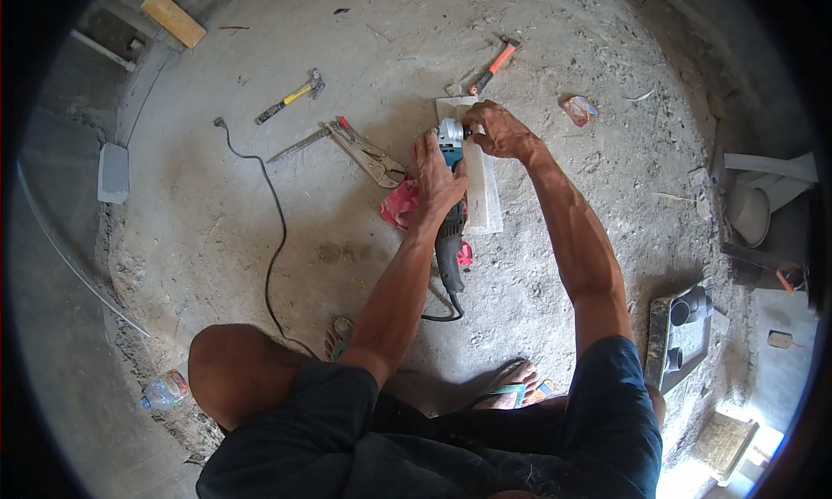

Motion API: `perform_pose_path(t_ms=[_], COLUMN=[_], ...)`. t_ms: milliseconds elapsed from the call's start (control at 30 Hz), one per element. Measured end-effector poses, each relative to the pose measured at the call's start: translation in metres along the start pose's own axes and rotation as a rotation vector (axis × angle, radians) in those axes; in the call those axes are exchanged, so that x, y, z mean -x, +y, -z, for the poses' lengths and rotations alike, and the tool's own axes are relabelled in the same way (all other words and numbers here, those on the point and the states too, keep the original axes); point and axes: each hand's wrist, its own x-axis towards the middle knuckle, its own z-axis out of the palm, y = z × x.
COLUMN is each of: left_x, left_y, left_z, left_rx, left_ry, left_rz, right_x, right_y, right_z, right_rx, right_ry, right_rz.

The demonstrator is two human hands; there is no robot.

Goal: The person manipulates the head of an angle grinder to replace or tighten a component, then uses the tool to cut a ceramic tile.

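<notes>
In the head view, the left hand (438, 174) grasps the angle grinder (451, 230), palm over the teal body, fingers stretched along its left side toward the silver head and thumb on the right. The grinder lies under this hand, its dark handle running back toward the person and its head pointing away. The right hand (503, 135) is at the right side of that head, fingers bent in against a small dark part; whether they close on it I cannot tell. Below and between the hands is a white board (485, 195), showing mostly along the grinder's right side. Just beside the left hand, on its left, is crumpled red plastic (399, 204), with metal pliers (364, 156) near it, a little farther left. Beyond these, ahead and to the left of the left hand, lies a yellow-handled hammer (293, 98); well left of the same hand, a black cord (282, 221) curves over the dusty floor (347, 247). Ahead of the right hand lies a red-handled hammer (496, 67), and to its right a crumpled wrapper (578, 110). Well behind the right hand and farther right, a tray (657, 334) holds black pipe fittings (691, 306).
</notes>
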Motion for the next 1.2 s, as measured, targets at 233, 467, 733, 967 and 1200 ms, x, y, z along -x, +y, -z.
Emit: perform_pose_path(t_ms=[233,467,733,967,1200], left_x=[0.0,-0.001,-0.002,-0.001,-0.001], left_y=[0.0,0.0,-0.003,0.0,-0.006], left_z=[0.0,0.002,-0.002,-0.001,-0.002], left_rx=[-0.039,-0.055,-0.036,-0.012,-0.038], left_ry=[0.051,0.021,0.025,-0.009,0.021], left_rz=[-0.082,-0.075,-0.064,-0.024,-0.055], right_x=[0.008,0.018,0.023,0.029,0.03], right_y=[-0.011,-0.012,-0.002,-0.001,-0.009], right_z=[0.005,-0.007,-0.02,-0.035,-0.04], right_rx=[-0.093,-0.117,-0.233,-0.275,-0.163], right_ry=[0.108,0.173,0.247,0.368,0.401], right_rz=[-0.069,-0.094,-0.124,-0.152,-0.196])
